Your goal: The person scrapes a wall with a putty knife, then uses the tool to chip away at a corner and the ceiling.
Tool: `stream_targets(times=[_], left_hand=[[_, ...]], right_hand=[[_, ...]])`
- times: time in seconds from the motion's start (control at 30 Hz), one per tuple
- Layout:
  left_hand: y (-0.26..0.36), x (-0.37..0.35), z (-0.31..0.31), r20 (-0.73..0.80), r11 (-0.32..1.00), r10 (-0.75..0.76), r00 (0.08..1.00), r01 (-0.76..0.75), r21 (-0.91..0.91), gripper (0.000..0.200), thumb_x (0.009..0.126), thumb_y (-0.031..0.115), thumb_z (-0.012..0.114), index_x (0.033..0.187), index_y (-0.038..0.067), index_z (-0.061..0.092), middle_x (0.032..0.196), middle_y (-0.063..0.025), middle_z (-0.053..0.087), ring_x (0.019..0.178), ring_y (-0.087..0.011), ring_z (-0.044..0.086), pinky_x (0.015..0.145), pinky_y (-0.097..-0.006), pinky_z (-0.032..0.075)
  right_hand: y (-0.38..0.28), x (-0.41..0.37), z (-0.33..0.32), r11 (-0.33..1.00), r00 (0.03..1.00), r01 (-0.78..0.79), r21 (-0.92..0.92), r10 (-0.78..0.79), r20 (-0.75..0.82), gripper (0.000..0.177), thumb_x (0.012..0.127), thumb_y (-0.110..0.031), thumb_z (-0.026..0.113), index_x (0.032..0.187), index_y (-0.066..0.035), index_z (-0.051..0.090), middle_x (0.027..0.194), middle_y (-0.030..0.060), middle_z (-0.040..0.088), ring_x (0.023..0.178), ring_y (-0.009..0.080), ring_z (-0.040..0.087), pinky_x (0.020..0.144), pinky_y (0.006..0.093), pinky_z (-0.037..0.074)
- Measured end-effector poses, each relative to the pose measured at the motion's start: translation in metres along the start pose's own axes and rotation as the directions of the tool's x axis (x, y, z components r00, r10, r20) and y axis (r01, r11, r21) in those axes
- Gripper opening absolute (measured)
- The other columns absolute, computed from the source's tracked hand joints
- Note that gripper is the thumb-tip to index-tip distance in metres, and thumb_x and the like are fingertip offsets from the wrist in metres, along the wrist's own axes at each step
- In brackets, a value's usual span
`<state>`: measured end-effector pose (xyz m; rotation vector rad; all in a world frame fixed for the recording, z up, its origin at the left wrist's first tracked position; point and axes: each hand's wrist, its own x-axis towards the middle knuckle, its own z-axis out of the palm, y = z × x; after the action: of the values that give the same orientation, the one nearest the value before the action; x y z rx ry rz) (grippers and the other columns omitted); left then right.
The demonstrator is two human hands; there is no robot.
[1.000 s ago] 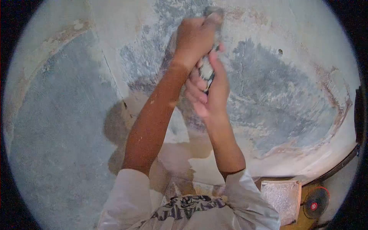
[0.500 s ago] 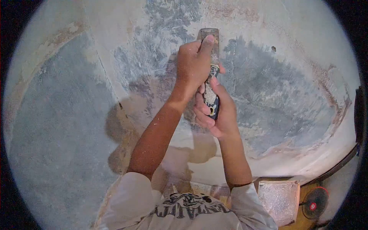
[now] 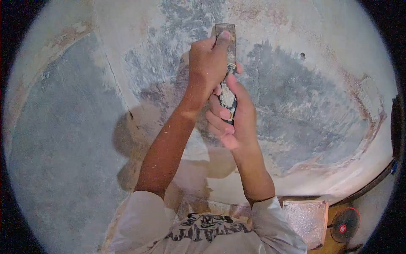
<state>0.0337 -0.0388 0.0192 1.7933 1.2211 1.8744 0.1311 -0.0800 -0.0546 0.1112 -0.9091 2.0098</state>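
A scraper (image 3: 230, 54) with a worn, flat metal blade and a paint-spattered dark handle stands upright in front of a patchy wall (image 3: 304, 93). My left hand (image 3: 207, 59) is closed round its upper part, the thumb lying along the blade. Lower down, my right hand (image 3: 237, 110) wraps the handle, with its fingers curled round the front. The blade's tip is at the wall, over a band of whitish and grey surface. Whether it touches cannot be told.
Scraped grey areas (image 3: 63, 139) spread over the wall between pale, flaking paint. A thin crack (image 3: 116, 80) runs down the left part. At the lower right are a bright square panel (image 3: 305, 222) and a round, red-rimmed fan (image 3: 344, 226).
Both hands and the scraper have moved up and slightly left along the wall. The grip of both hands looks the same.
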Motion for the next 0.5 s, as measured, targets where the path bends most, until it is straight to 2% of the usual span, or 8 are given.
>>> stream_targets(times=[0.17,0.27,0.37,0.5], left_hand=[[0.004,0.022,-0.005,-0.043,0.997,0.021,0.999,-0.017,0.074,0.044,0.1,0.043,0.051,0.097,0.003,0.072,0.064,-0.0085,0.07,0.05,-0.0131,0.059,0.051,-0.031,0.047],[-0.011,0.014,0.001,-0.01,0.999,0.003,1.0,-0.003,0.047,0.046,0.1,0.043,0.051,0.093,0.003,0.073,0.066,-0.0088,0.07,0.051,-0.0131,0.059,0.052,-0.0311,0.047],[0.002,-0.001,-0.001,0.009,0.999,-0.045,0.999,0.045,-0.011,0.047,0.099,0.044,0.051,0.093,0.003,0.073,0.068,-0.009,0.071,0.053,-0.0131,0.06,0.053,-0.0311,0.047],[0.021,0.019,-0.014,0.048,1.0,-0.001,0.999,0.0,0.03,0.047,0.1,0.043,0.049,0.092,0.003,0.071,0.067,-0.0091,0.071,0.049,-0.0135,0.059,0.049,-0.0304,0.047]], right_hand=[[-0.018,0.017,0.005,1.0,0.996,-0.029,0.001,0.029,0.089,0.032,0.103,-0.042,0.045,0.091,-0.013,0.052,0.053,-0.0008,0.043,0.031,0.008,0.028,0.028,0.0225,0.02],[-0.006,0.011,-0.007,0.994,1.0,0.02,-0.108,-0.019,0.008,0.032,0.103,-0.042,0.044,0.091,-0.013,0.052,0.053,-0.0008,0.043,0.031,0.0078,0.028,0.028,0.0223,0.021],[-0.004,0.003,-0.001,0.998,1.0,-0.013,-0.058,0.014,0.012,0.033,0.103,-0.042,0.044,0.091,-0.013,0.052,0.053,-0.0007,0.043,0.031,0.0076,0.029,0.029,0.0222,0.022],[-0.01,0.021,0.019,0.995,0.999,0.038,-0.092,-0.038,-0.003,0.034,0.103,-0.044,0.044,0.091,-0.013,0.052,0.054,0.0001,0.044,0.031,0.0092,0.03,0.029,0.0242,0.024]])
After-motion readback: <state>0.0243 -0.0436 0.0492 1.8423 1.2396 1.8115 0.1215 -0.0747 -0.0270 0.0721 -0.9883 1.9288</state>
